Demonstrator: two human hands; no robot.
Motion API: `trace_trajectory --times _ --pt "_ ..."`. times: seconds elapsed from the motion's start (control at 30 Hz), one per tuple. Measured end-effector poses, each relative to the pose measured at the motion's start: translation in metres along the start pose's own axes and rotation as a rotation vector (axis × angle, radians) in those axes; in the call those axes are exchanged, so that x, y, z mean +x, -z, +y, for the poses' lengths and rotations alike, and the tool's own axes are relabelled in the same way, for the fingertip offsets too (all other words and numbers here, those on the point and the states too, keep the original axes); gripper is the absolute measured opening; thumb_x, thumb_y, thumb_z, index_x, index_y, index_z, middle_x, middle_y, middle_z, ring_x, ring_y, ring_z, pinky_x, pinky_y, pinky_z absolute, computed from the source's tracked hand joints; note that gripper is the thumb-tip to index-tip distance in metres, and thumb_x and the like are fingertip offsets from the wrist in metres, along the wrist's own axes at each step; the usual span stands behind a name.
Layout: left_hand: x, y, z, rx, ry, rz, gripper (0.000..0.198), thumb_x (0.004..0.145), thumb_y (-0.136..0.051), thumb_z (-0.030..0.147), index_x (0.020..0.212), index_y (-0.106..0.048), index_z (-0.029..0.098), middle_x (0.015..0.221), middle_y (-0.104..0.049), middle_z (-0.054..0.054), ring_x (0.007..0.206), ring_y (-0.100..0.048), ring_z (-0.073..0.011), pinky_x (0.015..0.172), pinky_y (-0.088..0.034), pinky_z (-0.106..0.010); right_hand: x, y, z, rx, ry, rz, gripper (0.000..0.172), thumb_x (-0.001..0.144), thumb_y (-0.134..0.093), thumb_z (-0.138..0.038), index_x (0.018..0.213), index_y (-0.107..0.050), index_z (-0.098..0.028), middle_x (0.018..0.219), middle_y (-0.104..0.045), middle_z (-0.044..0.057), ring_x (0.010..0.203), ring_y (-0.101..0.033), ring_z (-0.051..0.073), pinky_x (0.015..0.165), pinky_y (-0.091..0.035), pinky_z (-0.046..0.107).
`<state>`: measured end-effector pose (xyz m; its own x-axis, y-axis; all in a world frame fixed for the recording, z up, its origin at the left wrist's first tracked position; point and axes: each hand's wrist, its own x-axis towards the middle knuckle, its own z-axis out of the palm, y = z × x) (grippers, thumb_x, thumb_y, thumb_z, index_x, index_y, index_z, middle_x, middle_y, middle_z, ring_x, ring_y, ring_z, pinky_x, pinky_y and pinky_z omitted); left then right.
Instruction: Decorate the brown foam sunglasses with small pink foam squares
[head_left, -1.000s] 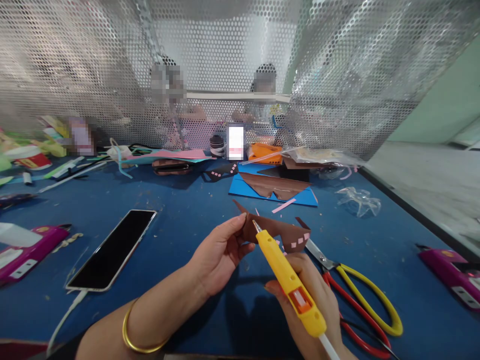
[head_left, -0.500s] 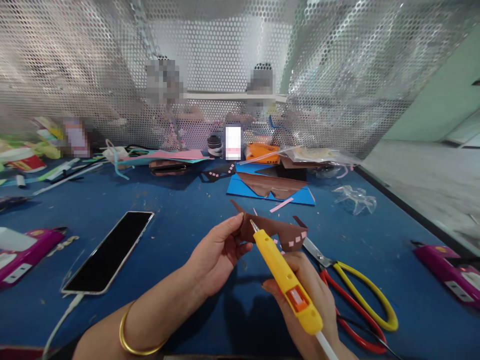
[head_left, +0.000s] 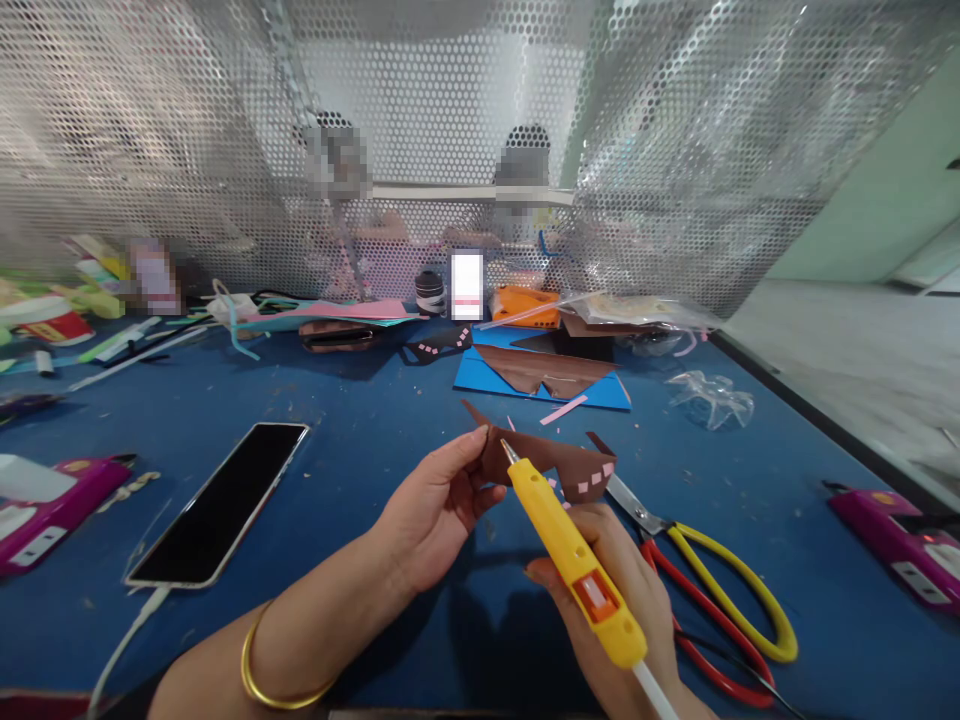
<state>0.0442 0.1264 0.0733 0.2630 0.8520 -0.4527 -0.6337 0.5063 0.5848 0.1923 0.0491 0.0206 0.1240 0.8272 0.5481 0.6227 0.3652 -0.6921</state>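
A brown paper glasses shape [head_left: 534, 452] with a row of small pink squares along its right lens is pinched at its left end by my left hand [head_left: 435, 510]. My right hand [head_left: 626, 600] is wrapped round a yellow hot glue gun [head_left: 559, 540], a white glue stick coming out of its rear. The gun's metal nozzle is at the paper's left lens; whether it touches I cannot tell. Some pink squares [head_left: 552, 484] lie beneath the paper. Right of my right hand lie scissors [head_left: 720, 590] with one yellow and one red handle, blades partly behind the paper.
A phone [head_left: 225, 505] on a cable lies at left. Purple power strips [head_left: 900, 550] stand at both sides. Behind are a blue sheet with brown paper [head_left: 544, 370], dark paper glasses [head_left: 441, 346], a thread spool [head_left: 430, 293], an orange packet [head_left: 525, 307] and a perforated metal screen [head_left: 450, 110].
Hardly anything differs. Both hands, the paper glasses and the glue gun hold almost the same place; the view has shifted very slightly.
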Motion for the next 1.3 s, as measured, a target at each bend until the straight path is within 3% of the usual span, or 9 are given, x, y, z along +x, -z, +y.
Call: trace_trajectory --times 0.57,0.83,1.3 --pt "0.0007 0.0016 -0.0009 0.015 -0.003 -0.002 0.025 0.094 -0.054 0.012 0.079 -0.073 0.012 0.072 -0.074 -0.003 0.059 -0.068 -0.0093 0.050 -0.055 -0.018 0.0004 0.0006 -0.0019 -0.025 -0.012 0.013 0.034 0.091 -0.052 -0.059 0.089 -0.057 -0.026 0.076 -0.066 -0.002 0.058 -0.063 0.013 0.048 -0.048 0.021" --pt "0.0005 0.0009 -0.0011 0.017 -0.001 -0.001 0.026 0.095 -0.052 0.011 0.080 -0.074 0.012 0.071 -0.074 -0.003 0.058 -0.068 -0.0097 0.049 -0.055 -0.018 0.0036 0.0062 0.0011 -0.042 0.083 -0.028 0.022 0.092 -0.057 -0.047 0.090 -0.056 -0.025 0.073 -0.063 -0.004 0.058 -0.063 0.012 0.051 -0.049 0.019" --pt "0.0015 0.0013 -0.0013 0.004 -0.005 0.024 0.025 0.094 -0.053 0.011 0.080 -0.073 0.012 0.071 -0.073 -0.002 0.058 -0.067 -0.0090 0.048 -0.055 -0.018 0.0049 0.0044 0.0014 -0.065 0.089 -0.008 0.023 0.090 -0.059 -0.047 0.086 -0.053 -0.025 0.070 -0.062 -0.005 0.054 -0.061 0.011 0.048 -0.047 0.019"
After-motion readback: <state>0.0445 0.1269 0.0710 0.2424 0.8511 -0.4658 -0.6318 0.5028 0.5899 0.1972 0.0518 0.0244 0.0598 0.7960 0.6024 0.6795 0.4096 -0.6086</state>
